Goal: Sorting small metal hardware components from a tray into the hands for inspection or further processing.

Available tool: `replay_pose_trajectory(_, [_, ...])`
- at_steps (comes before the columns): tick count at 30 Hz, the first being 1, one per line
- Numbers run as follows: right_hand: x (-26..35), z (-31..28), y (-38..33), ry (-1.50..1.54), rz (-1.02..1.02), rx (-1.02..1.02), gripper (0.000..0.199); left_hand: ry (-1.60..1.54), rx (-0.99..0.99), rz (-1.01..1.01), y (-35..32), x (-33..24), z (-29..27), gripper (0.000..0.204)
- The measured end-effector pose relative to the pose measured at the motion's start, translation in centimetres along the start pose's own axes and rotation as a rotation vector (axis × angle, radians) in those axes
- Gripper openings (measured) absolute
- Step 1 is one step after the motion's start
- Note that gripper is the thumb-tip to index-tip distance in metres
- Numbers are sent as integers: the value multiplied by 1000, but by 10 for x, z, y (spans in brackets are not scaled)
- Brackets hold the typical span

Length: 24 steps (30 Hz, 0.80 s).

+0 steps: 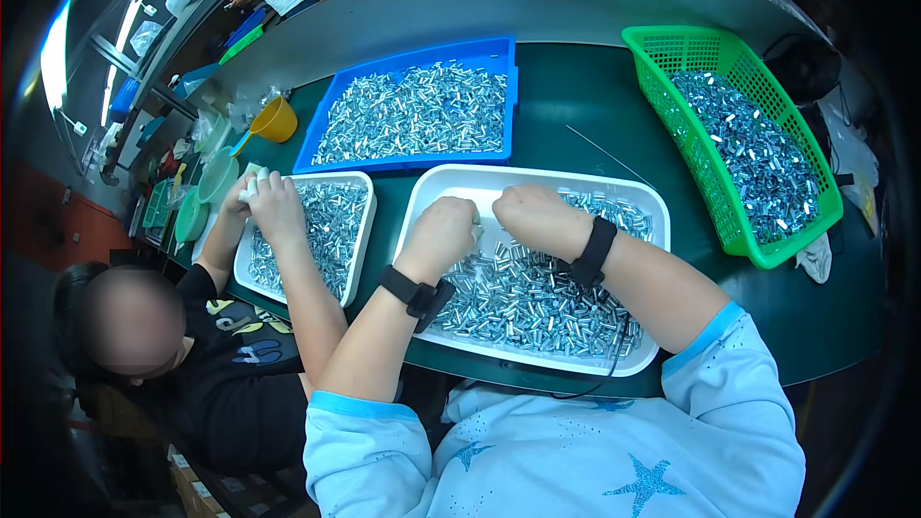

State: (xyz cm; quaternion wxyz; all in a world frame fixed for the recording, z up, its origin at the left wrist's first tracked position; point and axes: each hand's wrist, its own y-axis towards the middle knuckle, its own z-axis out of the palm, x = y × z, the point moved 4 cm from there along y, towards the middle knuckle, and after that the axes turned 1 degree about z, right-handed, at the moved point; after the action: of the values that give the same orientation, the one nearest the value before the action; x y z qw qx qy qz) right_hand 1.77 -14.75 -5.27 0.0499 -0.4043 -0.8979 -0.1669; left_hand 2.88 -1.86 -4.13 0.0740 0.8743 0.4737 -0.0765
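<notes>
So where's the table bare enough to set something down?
Between the blue tray and the basket, beyond the rod, the table is bare. Another patch lies right of your tray, before the basket. Crowded: your tray, with metal parts, left hand and right hand. Only a thin gap separates the co-worker's tray.

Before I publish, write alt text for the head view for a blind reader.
A person's curled left hand and right hand are over a white tray of small metal cylinders. Beyond it lies a blue tray of similar pieces; right, a green basket of metal parts; left, a co-worker reaches over another white tray.
</notes>
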Motion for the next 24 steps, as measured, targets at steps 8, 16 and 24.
replay_pose_trajectory(8, [5,-8,2,-10,49,35,5,38,73,-117,8,9,1,8])
replay_pose_trajectory(16, [15,-12,-2,-48,-45,-32,2,281,4,-17,8,-13,3,8])
replay_pose_trajectory(24, [7,-1,-6,-125,-18,-17,8,63,81,-125,1,-4,6,12])
